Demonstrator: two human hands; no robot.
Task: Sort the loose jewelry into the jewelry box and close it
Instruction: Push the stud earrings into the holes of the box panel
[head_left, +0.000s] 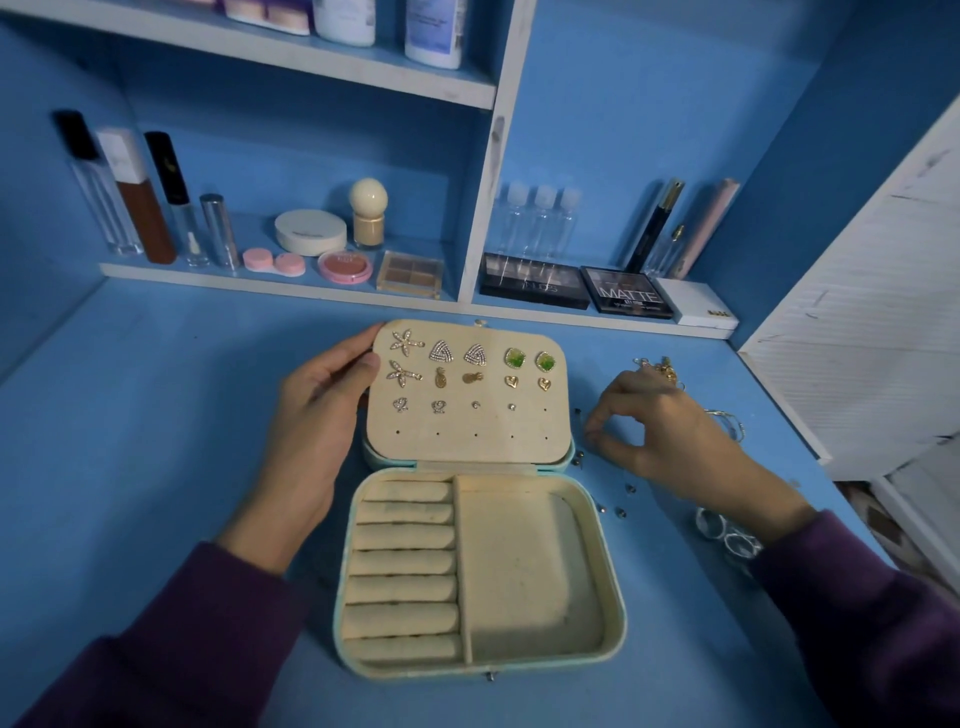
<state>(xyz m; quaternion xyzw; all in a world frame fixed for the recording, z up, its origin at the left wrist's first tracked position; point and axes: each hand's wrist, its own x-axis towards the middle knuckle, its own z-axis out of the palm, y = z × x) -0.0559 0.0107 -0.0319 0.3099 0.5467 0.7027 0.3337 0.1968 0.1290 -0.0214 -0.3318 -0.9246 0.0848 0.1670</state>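
Left hand (311, 415) grips the open jewelry box (616, 597) by its lid (467, 441); right hand (660, 431) pinches at tiny studs (622, 513) beside it.
I cannot tell if one is caught; that small, it could slip and roll off the table (156, 415).

Blue desk top (156, 415), blue back wall (623, 130), white-edged shelves (291, 54) of cosmetics (310, 232), white slatted panel (857, 338) at right, dim light

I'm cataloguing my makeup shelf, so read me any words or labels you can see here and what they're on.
"MATTE": square black palette on the lower shelf.
"NUDES", faint: longer black palette left of it.
Too blurred to read: pink blush compact, round cream compact, top-shelf bottles, white box.
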